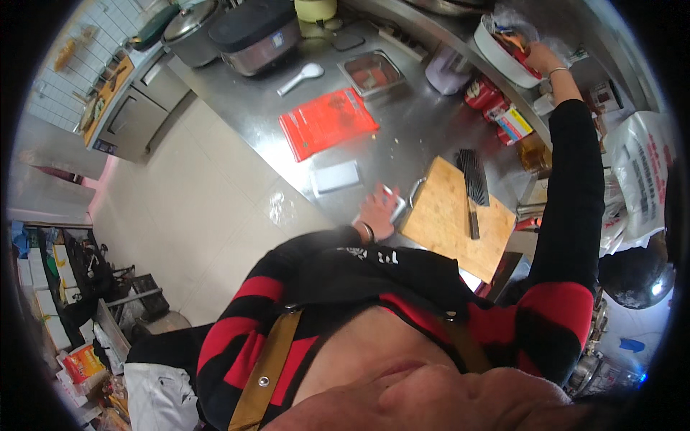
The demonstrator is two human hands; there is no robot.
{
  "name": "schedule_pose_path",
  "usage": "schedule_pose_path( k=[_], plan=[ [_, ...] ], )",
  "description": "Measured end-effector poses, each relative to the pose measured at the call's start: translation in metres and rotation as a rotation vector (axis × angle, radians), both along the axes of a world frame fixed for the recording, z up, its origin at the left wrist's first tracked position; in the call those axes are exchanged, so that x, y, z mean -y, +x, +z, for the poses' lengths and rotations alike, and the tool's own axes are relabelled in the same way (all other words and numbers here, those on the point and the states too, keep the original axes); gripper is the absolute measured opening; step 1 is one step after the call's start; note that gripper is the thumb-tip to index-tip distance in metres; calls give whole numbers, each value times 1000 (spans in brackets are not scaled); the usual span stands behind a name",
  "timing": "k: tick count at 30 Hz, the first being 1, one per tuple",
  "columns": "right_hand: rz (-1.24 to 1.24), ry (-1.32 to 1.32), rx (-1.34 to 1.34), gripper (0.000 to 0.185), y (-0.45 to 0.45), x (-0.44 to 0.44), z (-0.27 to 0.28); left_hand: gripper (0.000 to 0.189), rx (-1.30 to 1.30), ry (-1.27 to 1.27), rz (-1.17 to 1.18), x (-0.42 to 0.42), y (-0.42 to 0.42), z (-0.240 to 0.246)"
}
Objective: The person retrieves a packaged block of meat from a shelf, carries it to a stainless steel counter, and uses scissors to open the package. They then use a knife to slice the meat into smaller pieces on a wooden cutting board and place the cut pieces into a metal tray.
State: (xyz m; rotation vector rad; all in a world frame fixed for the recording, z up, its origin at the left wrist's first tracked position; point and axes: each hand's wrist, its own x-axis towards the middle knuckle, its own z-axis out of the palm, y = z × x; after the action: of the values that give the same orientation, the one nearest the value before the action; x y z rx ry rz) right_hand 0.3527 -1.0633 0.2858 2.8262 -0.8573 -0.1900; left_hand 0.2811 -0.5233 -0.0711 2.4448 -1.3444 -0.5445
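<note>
My left hand rests palm down with its fingers apart on a flat white object at the counter's near edge. What that object is, I cannot make out. My right hand reaches far out to the right, into a white oval basin on a raised shelf. Its fingertips are among red and orange items in there; whether they grip one is hidden. Right of my left hand lies a wooden cutting board with a metal handle. A cleaver with a dark handle rests across it.
On the steel counter are a red plastic packet, a white lid-like rectangle, a white spoon and a steel pan with reddish contents. Red cans stand below the shelf. A white plastic bag hangs near my right arm.
</note>
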Motion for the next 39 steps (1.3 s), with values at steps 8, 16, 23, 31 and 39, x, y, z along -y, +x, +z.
schedule_pose_path(
  k=[8, 16, 23, 31, 39],
  plan=[
    [191, 4, 280, 37, -27, -59, 9, 113, -300, -17, 196, 0, 31, 10],
    [166, 534, 721, 39, -74, -90, -20, 101, -1491, -331, 442, -16, 62, 55],
    [99, 980, 1020, 24, -90, -252, -68, 78, -1540, -921, 422, -25, 95, 104],
    [-25, 1133, 774, 37, -88, -445, -181, 68, -405, -1014, 417, -25, 99, 131],
    [-47, 1813, 917, 52, -87, -453, -172, 66, -1840, -1111, 167, -58, 125, 153]
  ],
)
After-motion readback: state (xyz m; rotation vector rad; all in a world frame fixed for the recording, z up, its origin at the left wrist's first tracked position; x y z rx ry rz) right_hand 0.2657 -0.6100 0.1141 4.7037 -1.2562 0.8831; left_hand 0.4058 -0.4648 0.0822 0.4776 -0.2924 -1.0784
